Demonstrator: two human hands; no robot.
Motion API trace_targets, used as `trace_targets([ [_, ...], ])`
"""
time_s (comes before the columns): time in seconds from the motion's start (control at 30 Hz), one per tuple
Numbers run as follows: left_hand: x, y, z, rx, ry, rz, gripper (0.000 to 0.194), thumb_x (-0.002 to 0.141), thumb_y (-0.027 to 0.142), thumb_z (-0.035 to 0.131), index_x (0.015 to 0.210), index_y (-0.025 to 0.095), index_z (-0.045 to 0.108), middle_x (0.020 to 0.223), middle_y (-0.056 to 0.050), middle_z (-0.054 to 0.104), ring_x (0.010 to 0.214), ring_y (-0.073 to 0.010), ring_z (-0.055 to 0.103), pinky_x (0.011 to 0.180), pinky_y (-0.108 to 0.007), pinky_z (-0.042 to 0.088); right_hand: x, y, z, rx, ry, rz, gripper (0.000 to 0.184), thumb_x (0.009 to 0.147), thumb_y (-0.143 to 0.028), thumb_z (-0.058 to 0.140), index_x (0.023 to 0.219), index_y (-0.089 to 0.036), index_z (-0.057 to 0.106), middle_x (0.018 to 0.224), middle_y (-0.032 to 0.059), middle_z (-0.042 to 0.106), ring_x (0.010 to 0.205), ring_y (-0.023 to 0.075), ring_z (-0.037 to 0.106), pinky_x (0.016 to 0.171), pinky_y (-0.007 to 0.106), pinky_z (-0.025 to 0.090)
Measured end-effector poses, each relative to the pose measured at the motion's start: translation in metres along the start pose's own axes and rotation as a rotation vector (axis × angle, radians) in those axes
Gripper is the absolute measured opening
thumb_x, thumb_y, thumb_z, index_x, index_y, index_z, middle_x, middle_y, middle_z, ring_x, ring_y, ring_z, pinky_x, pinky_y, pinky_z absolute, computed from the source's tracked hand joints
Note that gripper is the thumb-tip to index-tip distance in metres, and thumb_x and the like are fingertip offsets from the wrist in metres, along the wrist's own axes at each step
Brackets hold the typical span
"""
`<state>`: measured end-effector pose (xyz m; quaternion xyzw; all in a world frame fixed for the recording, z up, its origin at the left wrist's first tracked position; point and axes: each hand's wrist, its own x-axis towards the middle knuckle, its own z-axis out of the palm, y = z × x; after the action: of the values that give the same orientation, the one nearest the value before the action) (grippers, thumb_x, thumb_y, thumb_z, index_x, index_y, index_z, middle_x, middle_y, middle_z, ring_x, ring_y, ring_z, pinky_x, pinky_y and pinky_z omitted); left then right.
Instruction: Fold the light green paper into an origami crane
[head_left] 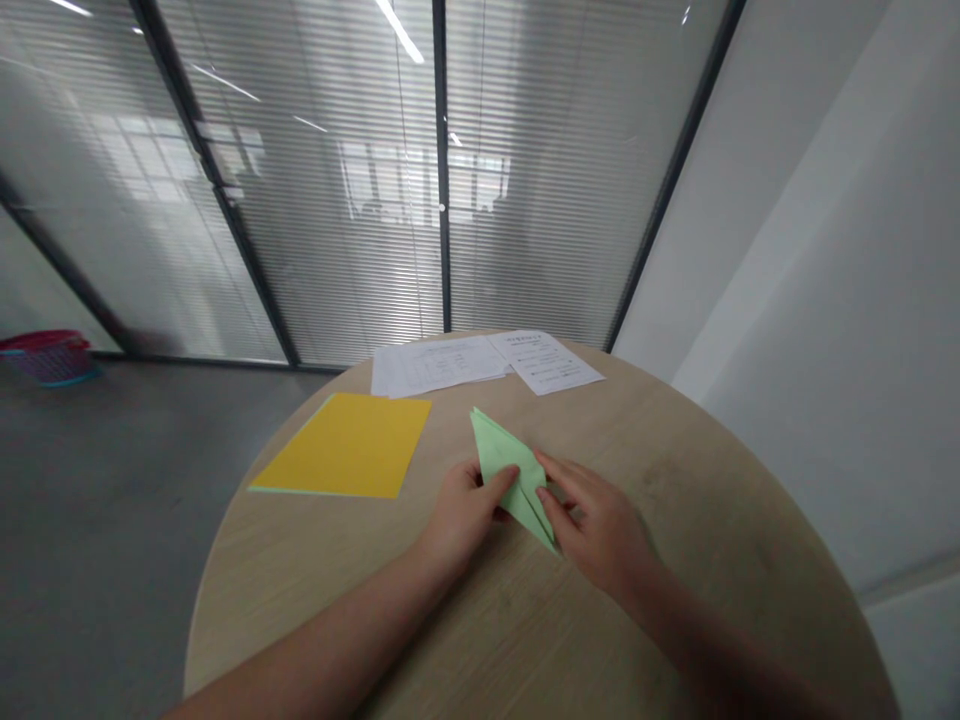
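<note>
A folded sheet of light green paper (499,449) is held between my two hands over the middle of the round table. It has a narrow, kite-like outline with a crease or flap edge running toward its lower tip. My left hand (466,508) grips its left side, thumb on top and the other fingers mostly hidden beneath. On the right edge, my right hand (596,515) pinches the paper between its thumb and fingers.
The round wooden table (675,480) bears a stack of yellow paper (349,445) with green edges beneath, at left. Printed white sheets (442,364) lie at the far edge. A glass partition with blinds (360,250) stands behind; a pink basket (49,357) is on the floor.
</note>
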<state>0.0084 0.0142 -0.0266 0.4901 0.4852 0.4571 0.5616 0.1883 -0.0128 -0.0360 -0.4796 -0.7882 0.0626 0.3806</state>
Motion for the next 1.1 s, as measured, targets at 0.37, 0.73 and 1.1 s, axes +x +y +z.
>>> trace_targets([
  [0.37,0.000,-0.001,0.001,-0.001,0.005,0.002,0.021,0.080,0.036,0.070,0.081,0.015,0.069,0.069,-0.004,0.069,0.056,-0.0169,0.060,0.051,-0.027,0.047,0.000,-0.002,0.000,-0.032,-0.039,0.011,0.047,0.096,-0.023,0.051,0.143,-0.023,0.059,0.135,0.0093,0.066,0.120,0.0229,0.067,0.100,0.039,0.059],
  [0.73,0.004,-0.009,-0.002,0.013,-0.028,0.028,0.027,0.081,0.038,0.069,0.089,0.013,0.074,0.081,-0.008,0.076,0.070,-0.0220,0.068,0.067,-0.031,0.052,0.002,0.005,0.005,0.294,-0.023,0.193,0.031,0.095,-0.024,0.052,0.120,-0.021,0.069,0.115,0.0098,0.074,0.101,0.0187,0.073,0.076,0.028,0.062],
  [1.1,0.001,0.000,-0.003,0.274,-0.032,0.168,0.017,0.077,0.034,0.071,0.079,0.017,0.071,0.073,-0.003,0.070,0.068,-0.0200,0.061,0.062,-0.027,0.043,0.004,0.013,0.015,0.602,-0.106,0.469,0.026,0.081,-0.042,0.068,0.077,-0.020,0.055,0.070,-0.0008,0.060,0.059,0.0108,0.059,0.051,0.019,0.052],
])
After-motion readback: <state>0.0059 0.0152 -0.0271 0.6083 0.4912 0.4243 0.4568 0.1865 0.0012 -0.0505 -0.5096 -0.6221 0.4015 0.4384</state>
